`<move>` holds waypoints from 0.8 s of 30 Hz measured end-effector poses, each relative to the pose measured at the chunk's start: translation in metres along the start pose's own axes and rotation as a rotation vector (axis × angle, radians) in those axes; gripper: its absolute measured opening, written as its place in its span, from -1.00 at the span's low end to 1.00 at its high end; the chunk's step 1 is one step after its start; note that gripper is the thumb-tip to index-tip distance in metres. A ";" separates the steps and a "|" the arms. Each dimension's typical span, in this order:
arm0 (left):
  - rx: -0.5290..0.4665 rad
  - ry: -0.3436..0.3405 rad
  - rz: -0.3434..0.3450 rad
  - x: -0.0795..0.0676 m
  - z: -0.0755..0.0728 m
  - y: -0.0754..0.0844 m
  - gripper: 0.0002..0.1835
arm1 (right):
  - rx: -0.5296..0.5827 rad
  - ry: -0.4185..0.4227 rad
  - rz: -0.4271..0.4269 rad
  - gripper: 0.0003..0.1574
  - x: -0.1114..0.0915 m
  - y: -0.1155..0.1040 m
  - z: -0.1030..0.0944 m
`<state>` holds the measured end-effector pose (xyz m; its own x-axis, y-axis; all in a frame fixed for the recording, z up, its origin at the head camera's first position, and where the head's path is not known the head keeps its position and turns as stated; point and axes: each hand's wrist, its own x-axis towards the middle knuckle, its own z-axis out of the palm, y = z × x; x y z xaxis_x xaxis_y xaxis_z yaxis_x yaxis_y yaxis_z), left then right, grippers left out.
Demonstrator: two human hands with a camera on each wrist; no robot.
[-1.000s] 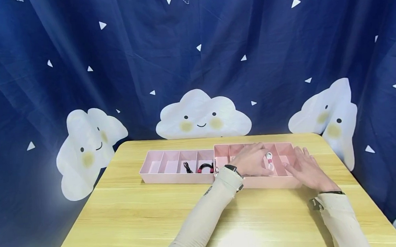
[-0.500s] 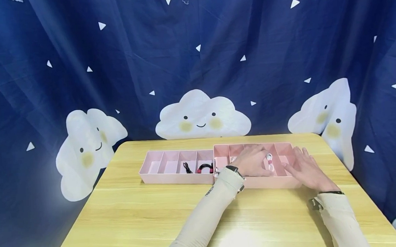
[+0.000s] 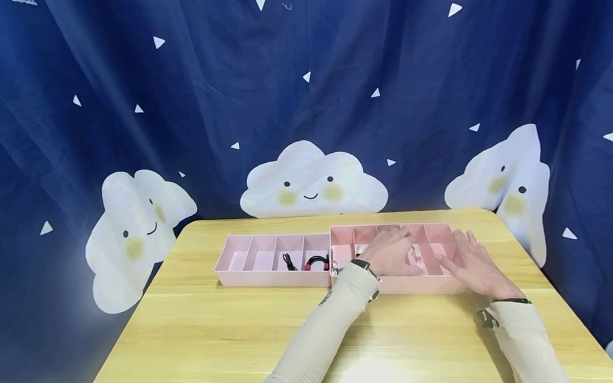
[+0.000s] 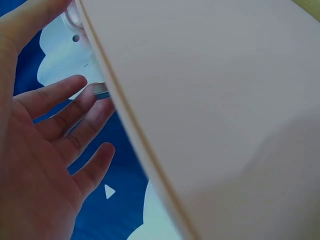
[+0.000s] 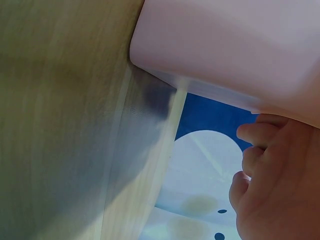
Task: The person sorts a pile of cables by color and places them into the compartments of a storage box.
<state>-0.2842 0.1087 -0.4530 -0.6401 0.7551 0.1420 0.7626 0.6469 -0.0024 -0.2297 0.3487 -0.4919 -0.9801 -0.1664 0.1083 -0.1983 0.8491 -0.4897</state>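
Observation:
My left hand (image 3: 392, 252) reaches down into the middle of the pink divided storage box (image 3: 342, 249). Between its thumb and fingers it holds a bundled white cable (image 3: 415, 256) with a pink tie. In the left wrist view, a metal connector (image 4: 101, 91) shows by my fingertips, while the box wall (image 4: 210, 100) hides the rest of the cable. My right hand (image 3: 479, 265) grips the box's right end, its thumb over the rim and its fingers along the outside. The right wrist view shows these fingers bent beside the outer wall (image 5: 230, 45).
A paler pink divided box (image 3: 270, 277) adjoins on the left, with a black cable (image 3: 290, 262) and a coiled black cable with red ties (image 3: 317, 262) in separate compartments. Other white cables (image 3: 335, 268) lie partly hidden under my left wrist. Behind the wooden table (image 3: 215, 340) hangs a blue curtain.
The white cable has sunk lower into its compartment along with my left fingers. My right hand and both boxes stay in place; the head view tilts up slightly.

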 end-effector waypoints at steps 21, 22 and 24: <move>-0.011 0.120 0.027 -0.017 -0.005 -0.005 -0.41 | 0.004 0.033 -0.010 0.18 -0.001 0.005 0.003; -0.023 0.131 0.029 -0.021 -0.006 -0.006 -0.45 | 0.001 0.041 -0.015 0.17 -0.001 0.005 0.003; -0.059 0.154 0.034 -0.030 -0.009 -0.007 -0.51 | 0.001 0.056 -0.025 0.15 -0.003 0.006 0.004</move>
<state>-0.2693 0.0807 -0.4482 -0.5954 0.7483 0.2925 0.7906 0.6106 0.0473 -0.2283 0.3527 -0.4986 -0.9727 -0.1597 0.1685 -0.2230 0.8444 -0.4871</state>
